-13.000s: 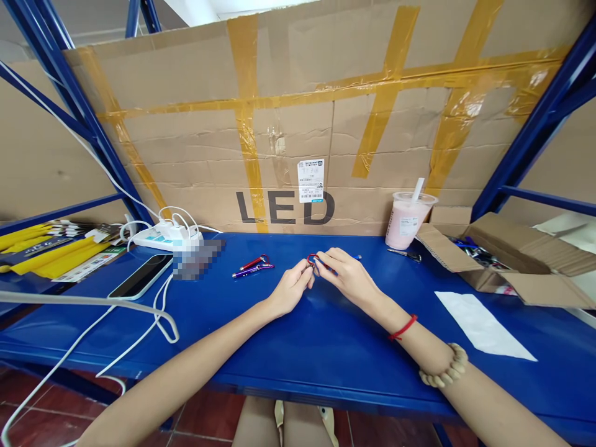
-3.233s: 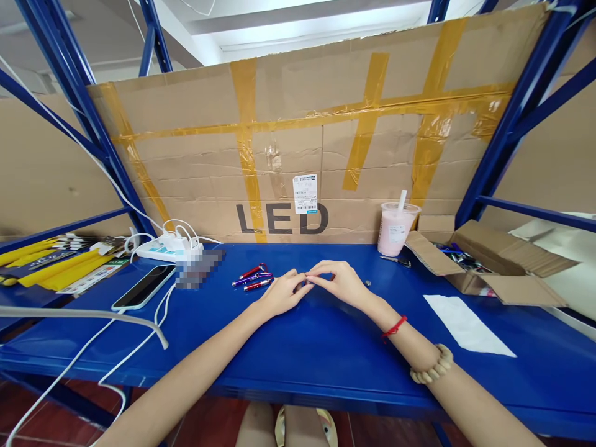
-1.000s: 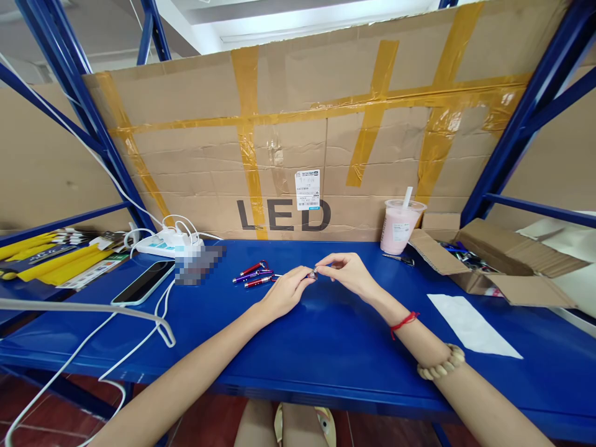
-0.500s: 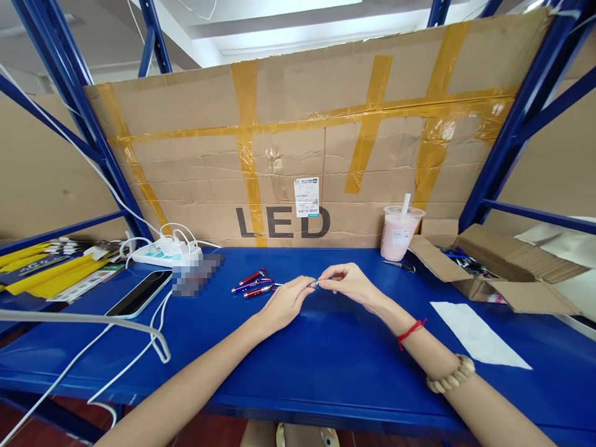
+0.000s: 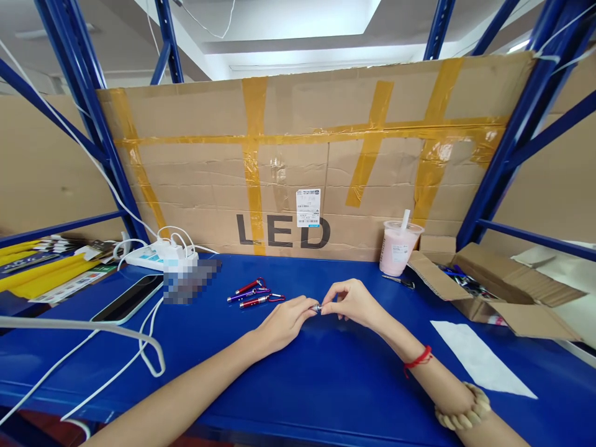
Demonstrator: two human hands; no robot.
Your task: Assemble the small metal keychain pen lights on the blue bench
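Observation:
My left hand [image 5: 282,323] and my right hand [image 5: 350,303] meet over the blue shelf top [image 5: 302,379]. Both pinch a small silver-tipped part [image 5: 317,307] between their fingertips; most of it is hidden by the fingers. Three small keychain flashlights [image 5: 254,294], red and purple, lie just left of my left hand. My right wrist wears a red string and a beaded bracelet.
A pink drink cup [image 5: 397,248] with a straw stands at the back right. An open cardboard box [image 5: 484,292] of small parts and a white sheet [image 5: 482,359] lie on the right. A phone [image 5: 126,299], power strip [image 5: 156,255] and white cables [image 5: 116,347] fill the left.
The camera has tilted up, so the hands sit lower in view. A third flashlight joined the pile since the earliest frame. The hands stay together, pinching the small part.

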